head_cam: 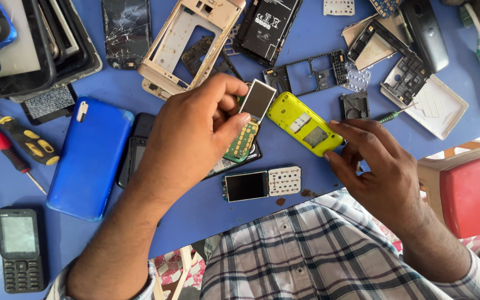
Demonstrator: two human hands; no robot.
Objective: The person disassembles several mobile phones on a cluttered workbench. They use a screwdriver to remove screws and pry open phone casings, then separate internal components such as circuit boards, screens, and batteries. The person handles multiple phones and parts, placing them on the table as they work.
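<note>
Blue table [306, 25] bears phone parts, screwdrivers [12, 145].

Both the left hand [187, 139] and the right hand [381, 166] are bare, without rings or gloves, the forearms uncovered down to rolled cuffs of a plaid shirt [318, 255] checked in white, grey and blue

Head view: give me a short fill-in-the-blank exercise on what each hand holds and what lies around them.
1. The left hand pinches a circuit board that carries a small ____ at its top.
2. The right hand holds a phone shell coloured ____.
3. The blue phone cover lies to the ____ of the left hand in the picture.
4. The table is coloured ____.

Missing words: screen; yellow; left; blue
</note>
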